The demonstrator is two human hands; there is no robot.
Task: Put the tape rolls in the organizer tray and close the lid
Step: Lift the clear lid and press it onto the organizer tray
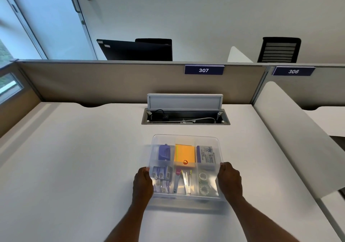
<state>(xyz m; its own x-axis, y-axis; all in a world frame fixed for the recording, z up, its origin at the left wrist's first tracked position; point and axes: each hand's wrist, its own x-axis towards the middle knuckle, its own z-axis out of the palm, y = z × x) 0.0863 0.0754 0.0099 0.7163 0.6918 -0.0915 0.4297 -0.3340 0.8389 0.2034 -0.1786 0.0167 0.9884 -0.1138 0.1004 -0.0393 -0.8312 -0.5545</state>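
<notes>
A clear plastic organizer tray (pixel 186 203) lies on the white desk in front of me. Two tape rolls (pixel 203 183) sit in its near right compartment, one behind the other. A frosted clear lid (pixel 186 139) hovers over the tray, tilted, with its far edge raised. My left hand (pixel 142 183) grips the lid's left edge. My right hand (pixel 230 181) grips its right edge. Through the lid I see a purple item, orange sticky notes, a label packet, small packets and metal clips.
An open cable hatch (pixel 185 119) with its flap raised lies in the desk just beyond the tray. A beige partition (pixel 112 81) with signs 307 and 306 closes the far edge. A white divider (pixel 291 139) stands to the right.
</notes>
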